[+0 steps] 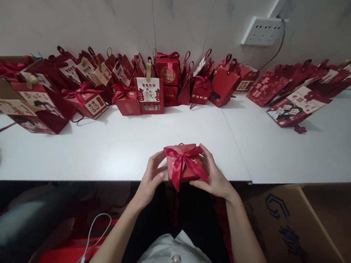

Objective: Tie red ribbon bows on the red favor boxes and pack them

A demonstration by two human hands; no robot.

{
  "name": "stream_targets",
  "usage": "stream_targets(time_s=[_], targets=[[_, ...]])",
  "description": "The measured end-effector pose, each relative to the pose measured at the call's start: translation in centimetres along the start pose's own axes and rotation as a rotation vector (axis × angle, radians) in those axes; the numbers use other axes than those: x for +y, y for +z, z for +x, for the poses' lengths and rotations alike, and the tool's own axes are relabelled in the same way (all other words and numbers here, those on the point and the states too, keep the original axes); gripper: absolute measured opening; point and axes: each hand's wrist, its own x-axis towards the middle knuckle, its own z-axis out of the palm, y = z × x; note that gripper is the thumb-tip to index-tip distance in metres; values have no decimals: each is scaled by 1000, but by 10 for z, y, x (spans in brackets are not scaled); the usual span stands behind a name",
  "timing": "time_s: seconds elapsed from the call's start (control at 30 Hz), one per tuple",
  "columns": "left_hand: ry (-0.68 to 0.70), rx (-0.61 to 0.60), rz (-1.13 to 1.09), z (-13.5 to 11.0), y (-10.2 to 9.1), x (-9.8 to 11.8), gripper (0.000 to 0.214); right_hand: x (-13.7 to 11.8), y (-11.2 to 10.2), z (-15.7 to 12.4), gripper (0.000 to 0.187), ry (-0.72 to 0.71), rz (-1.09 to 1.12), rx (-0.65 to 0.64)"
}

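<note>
As I look past the person's forearms, a small red gift box (185, 172) with a satin ribbon bow (182, 156) tied over its top sits in both hands at the front edge of the white bench (125, 147). The left hand (152, 176) has its fingers curled against the box's left side; the right hand (215, 182) grips the opposite side, one finger up at the far corner and the thumb along the near edge. I can't tell from here whether the underside touches the bench.

Along the back of the bench stands a crowd of red wedding favour boxes (225, 86), many with looped handles. Near the middle of that back stretch is a favour box with a couple on its white panel (149, 94). Toward the bench's left end there's a bow-tied box with a cream double-happiness label (94, 105), and toward its right end a tilted favour bag printed with a couple (288, 110).

On the wall above the bench is a white socket strip (261, 31) with a dark cable. Below the bench's right half I see a cardboard carton (279, 239) with blue print; below its left half, someone else's denim-clad leg (16, 224) and a white cable (83, 258).
</note>
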Motion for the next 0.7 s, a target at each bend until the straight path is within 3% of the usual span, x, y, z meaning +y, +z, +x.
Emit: stream_targets(time_s=[0.2,0.33,0.53,0.7], targets=[[-6,-7,4,1,-2,-1,55,-8,-5,3,110,71,-52,-21],[43,-42,-5,7,-2,2,55,-15,-15,10,112,105,-29,42],[275,76,56,13,4,22,49,-33,-11,20,67,41,527,232],[340,12,170,13,22,39,77,-53,0,25,58,65,851,264]])
